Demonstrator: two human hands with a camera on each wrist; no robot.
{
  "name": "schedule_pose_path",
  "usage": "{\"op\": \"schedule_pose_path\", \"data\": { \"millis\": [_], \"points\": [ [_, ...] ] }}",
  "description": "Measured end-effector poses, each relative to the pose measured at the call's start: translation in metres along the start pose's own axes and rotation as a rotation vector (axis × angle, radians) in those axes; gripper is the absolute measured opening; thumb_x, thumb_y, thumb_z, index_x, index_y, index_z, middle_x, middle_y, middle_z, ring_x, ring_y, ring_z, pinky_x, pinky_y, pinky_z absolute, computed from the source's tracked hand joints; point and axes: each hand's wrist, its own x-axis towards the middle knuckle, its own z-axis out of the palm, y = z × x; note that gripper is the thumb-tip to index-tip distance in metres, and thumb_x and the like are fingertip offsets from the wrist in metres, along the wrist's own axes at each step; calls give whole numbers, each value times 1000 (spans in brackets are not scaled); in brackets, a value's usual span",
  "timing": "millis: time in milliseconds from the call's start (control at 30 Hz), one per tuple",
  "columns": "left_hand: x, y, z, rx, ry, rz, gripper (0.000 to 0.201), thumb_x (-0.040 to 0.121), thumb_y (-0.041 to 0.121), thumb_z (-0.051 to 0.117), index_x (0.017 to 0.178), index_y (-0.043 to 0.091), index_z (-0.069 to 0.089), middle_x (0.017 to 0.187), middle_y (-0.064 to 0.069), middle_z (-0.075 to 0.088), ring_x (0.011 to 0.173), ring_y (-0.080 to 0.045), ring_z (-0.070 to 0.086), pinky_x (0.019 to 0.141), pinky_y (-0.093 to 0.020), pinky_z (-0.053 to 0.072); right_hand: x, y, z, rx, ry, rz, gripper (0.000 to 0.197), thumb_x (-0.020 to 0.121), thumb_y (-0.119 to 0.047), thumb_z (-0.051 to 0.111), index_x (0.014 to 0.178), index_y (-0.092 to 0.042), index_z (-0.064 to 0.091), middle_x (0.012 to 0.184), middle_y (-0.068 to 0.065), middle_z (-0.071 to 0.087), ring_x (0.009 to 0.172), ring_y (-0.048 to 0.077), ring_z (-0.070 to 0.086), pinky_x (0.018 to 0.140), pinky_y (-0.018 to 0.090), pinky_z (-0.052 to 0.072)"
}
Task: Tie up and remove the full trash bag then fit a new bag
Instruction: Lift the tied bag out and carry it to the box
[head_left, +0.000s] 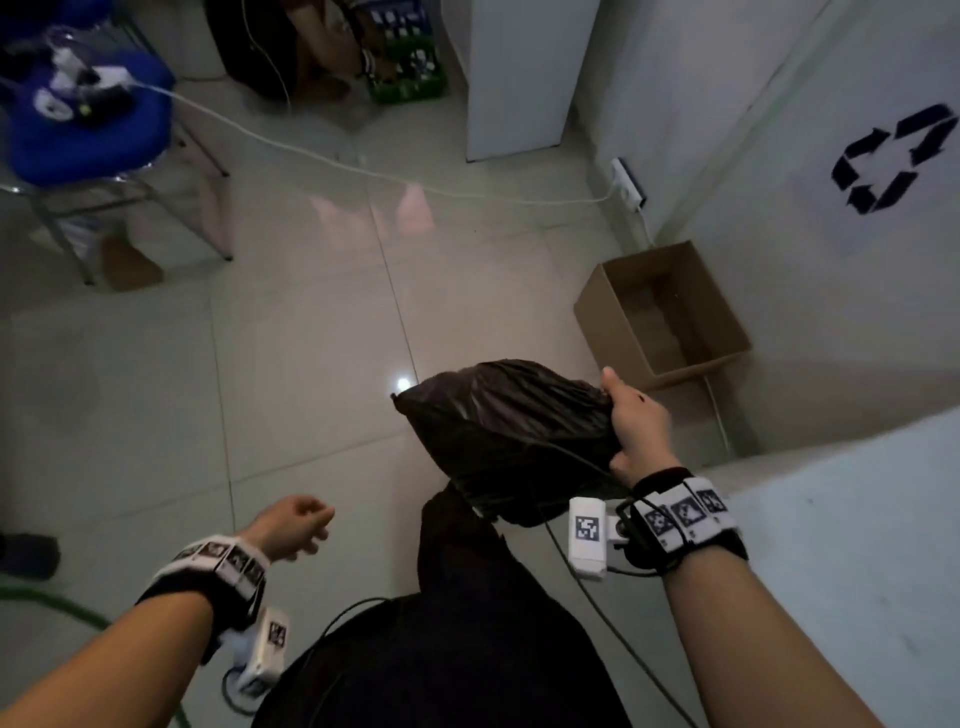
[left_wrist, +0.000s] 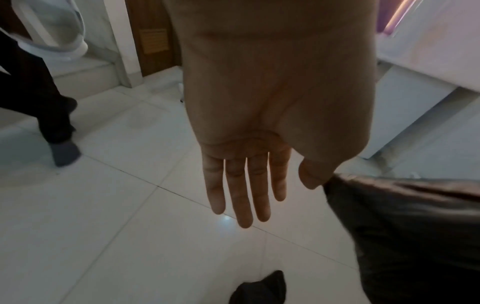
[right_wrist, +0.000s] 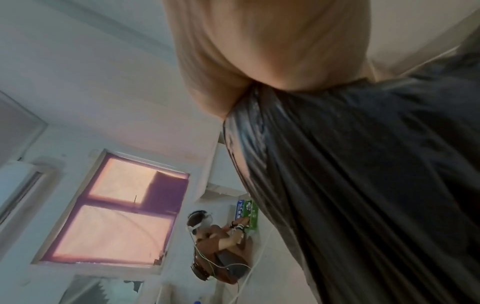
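A black plastic trash bag (head_left: 504, 431) hangs bunched in the air over the tiled floor, in front of my legs. My right hand (head_left: 636, 426) grips its right edge, thumb up and fingers curled into the plastic. The right wrist view shows the glossy bag (right_wrist: 363, 185) gathered under my palm (right_wrist: 259, 61). My left hand (head_left: 296, 525) floats to the left of the bag, holding nothing. Its fingers (left_wrist: 239, 195) are straight in the left wrist view, with a corner of the bag (left_wrist: 415, 226) just right of the thumb.
A white surface with a black recycling symbol (head_left: 883, 161) rises at the right, and a white panel (head_left: 857, 545) lies beside my right forearm. An open cardboard box (head_left: 665, 312) sits against it. A blue-seated chair (head_left: 88, 130), a cable (head_left: 311, 150) and a crouching person (right_wrist: 215, 246) are farther off.
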Motion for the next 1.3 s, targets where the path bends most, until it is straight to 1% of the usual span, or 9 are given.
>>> {"op": "schedule_pose_path", "data": {
  "millis": [167,267,333,467,567,733,933,1133,1300],
  "points": [
    [45,93,-72,-15,27,-69,26,100,29,52,111,8,62,94,-11,72,73,-25,66,62,-26,46,82,-50,38,83,12,115,37,71,-47,83,79,-11,77,96,17,76,88,32,74,85,52,58],
    [77,195,-96,-82,34,12,24,100,27,51,109,7,62,95,-14,72,74,-26,65,63,-28,46,117,-78,51,146,44,138,36,84,-40,74,101,-9,73,103,23,73,90,26,70,89,55,57],
    [105,268,-99,-125,1,76,22,101,25,50,108,8,62,95,-14,71,75,-26,64,63,-29,46,134,-111,52,87,113,115,36,83,-49,68,92,-15,71,112,24,71,89,23,67,92,55,56],
    [171,413,-77,-71,-115,180,20,100,24,51,107,9,63,95,-15,70,73,-25,63,61,-29,47,201,-167,32,207,286,80,31,88,-40,71,75,-13,74,93,14,75,85,27,72,75,37,59],
    [232,507,-43,54,-219,241,21,99,24,52,105,7,63,89,-13,68,69,-24,61,57,-27,44,257,-203,7,213,399,6,35,84,-45,72,67,-14,76,89,12,75,85,27,73,79,40,60],
    [318,631,33,285,-344,307,16,98,30,55,96,17,63,85,-5,70,68,-20,64,60,-26,46,342,-241,-36,282,513,-21,41,85,-46,72,86,-5,77,89,13,78,85,28,76,78,43,63],
    [425,704,140,450,-372,408,12,95,30,55,102,23,63,98,-7,71,81,-19,62,70,-26,50,461,-228,-73,371,497,-22,34,88,-39,72,108,-12,76,105,7,78,96,25,74,91,48,57],
    [558,735,206,655,-141,570,58,95,29,54,148,15,35,147,-12,46,135,-31,45,110,-38,39,591,-196,-75,297,525,-74,32,86,-43,74,78,-12,77,86,6,78,82,21,75,79,35,59],
    [630,737,245,960,-230,715,36,96,25,40,130,18,49,126,-13,64,112,-32,60,93,-34,46,701,-128,-84,464,583,-6,22,55,-36,70,57,-15,65,77,5,69,76,23,66,75,36,51]
  ]
}}
